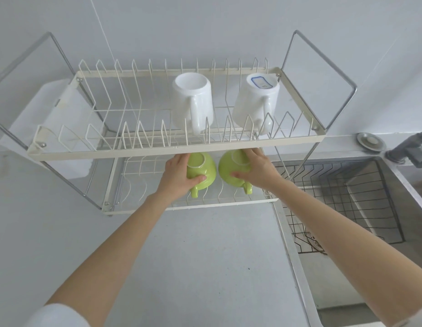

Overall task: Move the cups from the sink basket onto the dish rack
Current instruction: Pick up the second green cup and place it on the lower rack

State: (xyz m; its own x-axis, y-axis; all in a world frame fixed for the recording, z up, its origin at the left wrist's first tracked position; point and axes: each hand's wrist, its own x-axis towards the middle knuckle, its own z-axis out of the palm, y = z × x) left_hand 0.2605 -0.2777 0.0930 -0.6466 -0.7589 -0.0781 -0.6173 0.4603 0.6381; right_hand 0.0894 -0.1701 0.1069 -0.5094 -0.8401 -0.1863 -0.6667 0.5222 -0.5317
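A person's left hand (175, 175) and right hand (254, 169) each hold, in a closed grip, an upturned green cup (203, 169) and its twin (229, 167) on the dish rack's (179, 148) lower tier, below two white mugs (193, 100).

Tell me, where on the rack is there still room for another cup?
The white wire rack's top shelf is bare left of the two white mugs. The lower shelf is bare left of the two green cups. Under both hands it's crowded.

Upper tier (177, 147) low over both green cups (206, 169); counter (205, 256) in front bare.
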